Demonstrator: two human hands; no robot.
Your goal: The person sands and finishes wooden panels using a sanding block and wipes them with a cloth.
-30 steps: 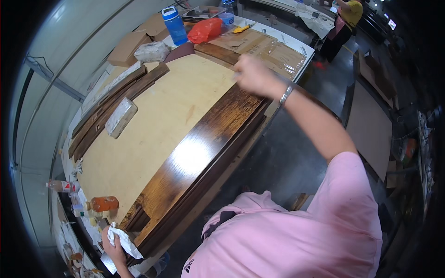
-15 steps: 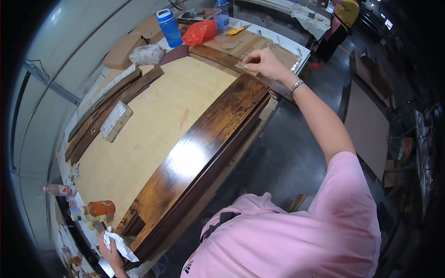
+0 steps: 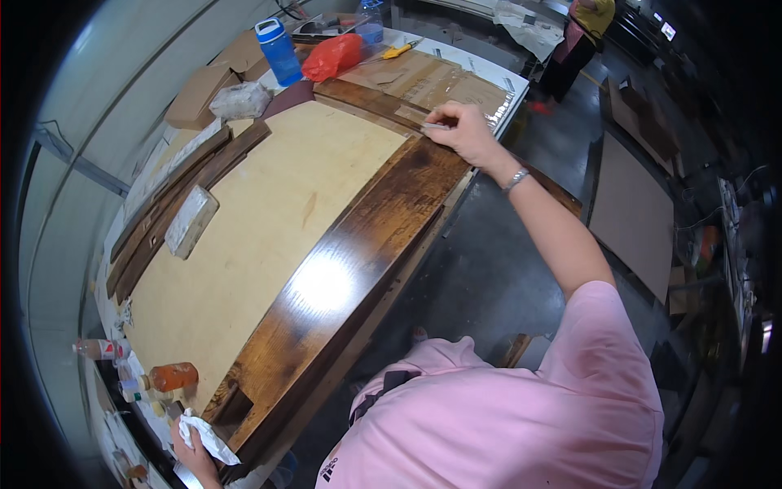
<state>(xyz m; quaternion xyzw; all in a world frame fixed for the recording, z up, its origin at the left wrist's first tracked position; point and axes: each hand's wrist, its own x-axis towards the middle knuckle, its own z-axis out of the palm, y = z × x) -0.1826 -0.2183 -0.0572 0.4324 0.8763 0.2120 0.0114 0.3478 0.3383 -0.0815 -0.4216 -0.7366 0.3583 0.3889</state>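
Note:
A long glossy brown wooden board (image 3: 269, 342), with a rectangular notch at its near end, runs along the front edge of a pale panel (image 3: 277, 187). Over the board's far end is my right hand (image 3: 468, 138), thumb and fingers pinched round a small, thin, pale piece too small to name. Whether that piece touches the wood cannot be told. At the near left corner, by the notched end, my left hand (image 3: 191, 456) is closed on a crumpled white cloth (image 3: 208, 438). A darker wooden strip (image 3: 371, 99) crosses the panel's far end.
A pale wrapped block (image 3: 192, 222) and dark wooden rails (image 3: 171, 208) lie along the panel's left side. An orange bottle (image 3: 173, 376) lies near left. Farther back are a blue bottle (image 3: 278, 53), red plastic bag (image 3: 332, 57) and yellow cutter (image 3: 401, 49). A person (image 3: 574, 49) stands far right.
My right hand has come down and slightly nearer to the board's far end, still pinching. The left hand keeps its hold on the cloth at the near corner. The whole view has shifted slightly.

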